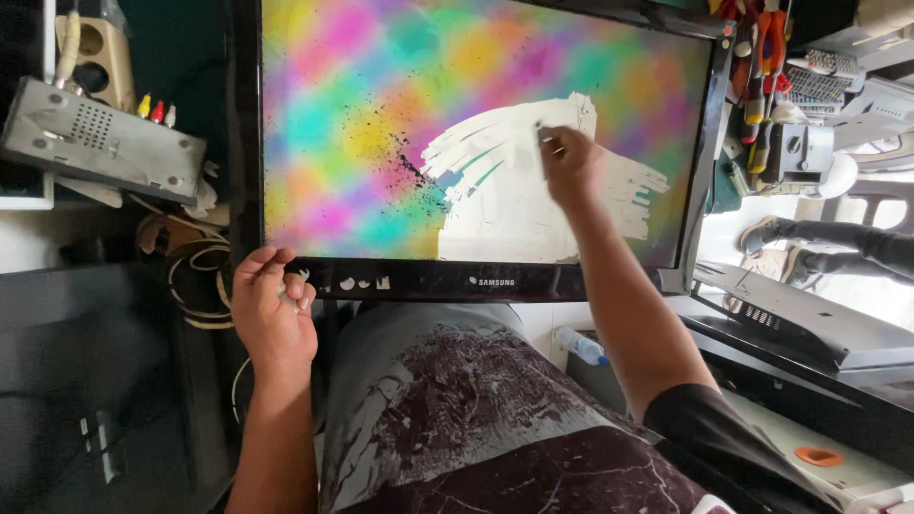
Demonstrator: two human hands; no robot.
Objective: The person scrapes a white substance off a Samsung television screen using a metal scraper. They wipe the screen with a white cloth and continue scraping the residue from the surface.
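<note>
1. Nearest the camera was the person's lap: grey T-shirt point(447, 381) with a cracked dark print, soft and creased, with the lower bezel of the flat-panel monitor point(428, 281) propped against it.
2. Left hand point(273, 309) sat at the bottom-left corner of the frame, fingers curled shut on small pale scraps (looked like peeled film bits). More scraps stuck on the glossy black bezel just beside it.
3. Right hand point(568, 164) was up on the panel face, fingers pinched on a small pale scraper or film flap point(541, 143) (too small to tell which), pressed at the top edge of the stripped patch.
4. The stripped patch point(519, 205) was matte cream-white with ragged brush-stroke edges, covering the centre-right of the screen. The remaining film point(362, 105) was glossy, iridescent pink/green/yellow blotches, with black speckle at the boundary.
5. Judgement: step in hand was stripping the film layer off the panel, roughly a third done. The next move called for a shallow tool angle and steady pressure, working outward from the existing edge; left hand needed to brace the frame.
6. Surroundings: grey metal set-top box point(100, 138) with perforated vents and coloured plugs to the left, coiled cables point(195, 276) below it, screwdrivers point(762, 67) with red/orange handles hanging at the right, another flat black unit point(800, 324) at right.
</note>
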